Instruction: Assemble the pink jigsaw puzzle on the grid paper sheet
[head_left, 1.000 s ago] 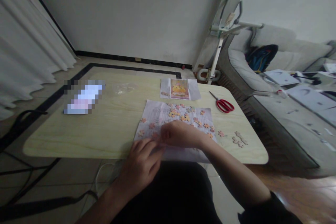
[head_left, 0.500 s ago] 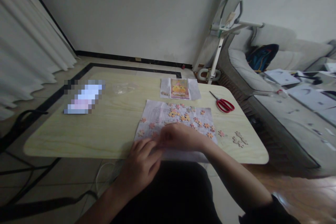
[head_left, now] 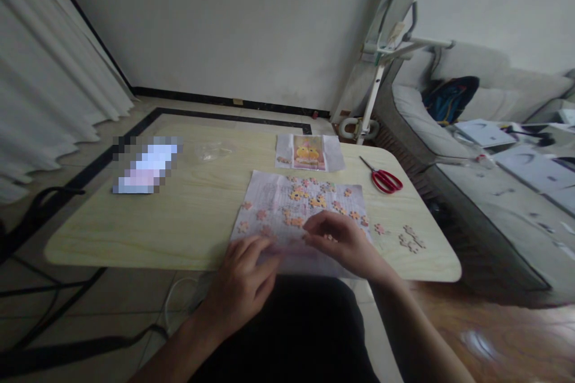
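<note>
My right hand (head_left: 339,242) hovers over the printed sheet of paper (head_left: 265,188), its fingers curved and apart. A jigsaw piece (head_left: 330,238) shows within its curl, apparently lying on the sheet. Left of those fingertips sit orange jigsaw pieces (head_left: 294,221), some seemingly joined. My left hand (head_left: 247,269) rests at the near left edge of the sheet, fingers loosely spread, beside a pink piece (head_left: 266,231). Yellow pieces (head_left: 298,192) and several others are scattered across the sheet's upper and right parts. Beyond it lies a picture card (head_left: 308,152) of yellow chicks on white paper.
Red-handled scissors (head_left: 386,181) lie at the table's right, with loose pieces (head_left: 411,239) nearer me. On the left are a blurred-out phone-like screen (head_left: 150,167) and a clear plastic wrapper (head_left: 213,151). A grey sofa (head_left: 489,209) stands beyond the right end.
My right hand has moved right, away from my left hand, and its fingers have opened out. The orange pieces it covered now show. My left hand has stayed almost still.
</note>
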The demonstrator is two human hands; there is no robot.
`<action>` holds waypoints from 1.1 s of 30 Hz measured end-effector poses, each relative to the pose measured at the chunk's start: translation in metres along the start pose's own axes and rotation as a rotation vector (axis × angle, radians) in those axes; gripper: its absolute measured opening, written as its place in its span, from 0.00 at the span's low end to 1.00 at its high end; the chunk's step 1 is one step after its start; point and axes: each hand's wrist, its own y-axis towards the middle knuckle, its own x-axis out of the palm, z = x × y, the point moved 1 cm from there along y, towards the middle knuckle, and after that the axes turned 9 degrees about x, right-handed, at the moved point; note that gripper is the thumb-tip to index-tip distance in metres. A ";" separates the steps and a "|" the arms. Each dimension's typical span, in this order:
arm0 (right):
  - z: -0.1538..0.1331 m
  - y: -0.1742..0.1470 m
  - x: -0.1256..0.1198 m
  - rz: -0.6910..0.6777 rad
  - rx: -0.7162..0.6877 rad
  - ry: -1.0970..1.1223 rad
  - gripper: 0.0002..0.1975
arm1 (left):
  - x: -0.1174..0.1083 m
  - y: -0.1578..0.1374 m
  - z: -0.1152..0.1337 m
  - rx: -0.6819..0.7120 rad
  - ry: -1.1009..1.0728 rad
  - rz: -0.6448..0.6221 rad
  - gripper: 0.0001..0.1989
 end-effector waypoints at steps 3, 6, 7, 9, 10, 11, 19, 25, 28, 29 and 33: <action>0.003 -0.013 -0.002 0.104 0.013 0.074 0.04 | -0.004 0.002 0.003 -0.007 -0.019 0.030 0.16; 0.002 -0.023 0.002 0.166 0.035 0.192 0.04 | -0.010 0.008 0.010 0.001 -0.058 0.090 0.16; 0.001 -0.026 0.005 0.174 0.045 0.245 0.05 | -0.011 0.011 0.013 0.007 -0.075 0.112 0.16; -0.002 -0.029 0.012 0.171 0.067 0.369 0.07 | -0.012 0.019 0.018 0.007 -0.108 0.148 0.16; -0.004 -0.031 0.017 0.166 0.078 0.433 0.08 | -0.011 0.022 0.020 0.001 -0.125 0.167 0.15; -0.005 -0.032 0.020 0.162 0.089 0.493 0.08 | -0.010 0.026 0.022 -0.006 -0.139 0.190 0.14; 0.002 -0.037 0.034 0.197 0.120 0.659 0.08 | -0.007 0.043 0.028 -0.072 -0.274 0.333 0.07; 0.007 -0.040 0.038 0.197 0.193 0.639 0.08 | -0.012 0.045 0.026 -0.086 -0.376 0.248 0.04; 0.002 -0.045 0.037 0.239 0.128 0.434 0.05 | -0.013 0.042 0.025 -0.078 -0.382 0.224 0.05; 0.000 -0.047 0.037 0.240 0.097 0.324 0.05 | -0.013 0.041 0.026 -0.077 -0.384 0.220 0.05; -0.006 -0.057 0.037 0.156 -0.024 -0.031 0.09 | -0.012 0.034 0.027 -0.078 -0.403 0.197 0.05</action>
